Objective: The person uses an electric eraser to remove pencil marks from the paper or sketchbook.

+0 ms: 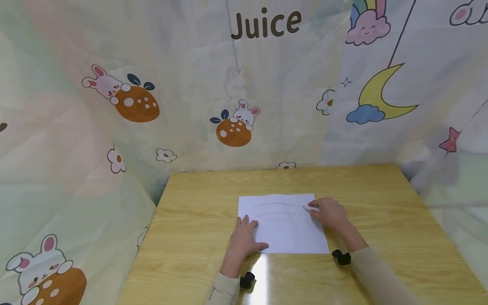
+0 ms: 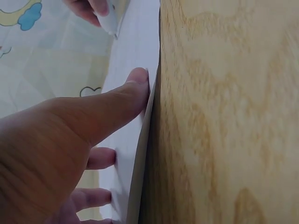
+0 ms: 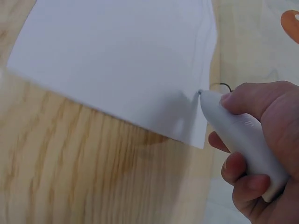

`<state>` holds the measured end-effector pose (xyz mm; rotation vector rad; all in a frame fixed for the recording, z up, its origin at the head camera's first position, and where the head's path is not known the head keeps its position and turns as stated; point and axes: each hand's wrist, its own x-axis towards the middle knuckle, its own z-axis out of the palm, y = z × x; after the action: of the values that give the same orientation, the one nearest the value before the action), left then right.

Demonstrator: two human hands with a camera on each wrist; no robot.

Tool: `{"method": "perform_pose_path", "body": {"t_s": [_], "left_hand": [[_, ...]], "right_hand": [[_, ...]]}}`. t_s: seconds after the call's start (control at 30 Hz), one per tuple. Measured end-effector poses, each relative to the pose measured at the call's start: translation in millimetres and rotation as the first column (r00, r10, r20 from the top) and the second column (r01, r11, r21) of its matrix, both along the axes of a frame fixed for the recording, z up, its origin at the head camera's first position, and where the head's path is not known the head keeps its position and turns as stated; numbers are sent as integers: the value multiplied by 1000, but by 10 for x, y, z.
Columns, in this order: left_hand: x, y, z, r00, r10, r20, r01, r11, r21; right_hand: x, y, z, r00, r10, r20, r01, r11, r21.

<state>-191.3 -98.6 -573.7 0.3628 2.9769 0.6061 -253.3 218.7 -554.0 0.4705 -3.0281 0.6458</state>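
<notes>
Paper [image 1: 293,237] on bench [image 1: 198,237], under spread left hand [image 1: 244,237] at near-left corner; white tool [image 3: 243,135] gripped in right hand [image 1: 331,214] near paper's far-right corner; apparently mid-tracing curved lines [image 1: 280,204]; next, probably needing steady paper, then tool lift

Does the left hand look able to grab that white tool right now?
Probably not freely: the right hand grips the white tool. Otherwise, nothing seems to block the way across the paper from the left hand, at its near left corner.
</notes>
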Motion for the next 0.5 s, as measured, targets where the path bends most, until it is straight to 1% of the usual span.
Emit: {"method": "perform_pose_path", "body": {"t_s": [0.1,0.2,0.33,0.5], "left_hand": [[1,-1,-8,1000,-6,-8,6,1000,0],[-7,2,-28,1000,-3,-8,2,1000,-3],[-13,-9,-45,1000,9,1,-8,1000,-14],[-28,-9,-33,1000,9,4,-9,1000,-8]], "right_hand": [[17,-35,-15,1000,1,-28,0,1000,1],[35,-64,-29,999,-17,-36,17,1000,15],[42,-139,-32,998,-53,-33,53,999,10],[43,-195,-12,994,-106,-12,106,994,16]]}}
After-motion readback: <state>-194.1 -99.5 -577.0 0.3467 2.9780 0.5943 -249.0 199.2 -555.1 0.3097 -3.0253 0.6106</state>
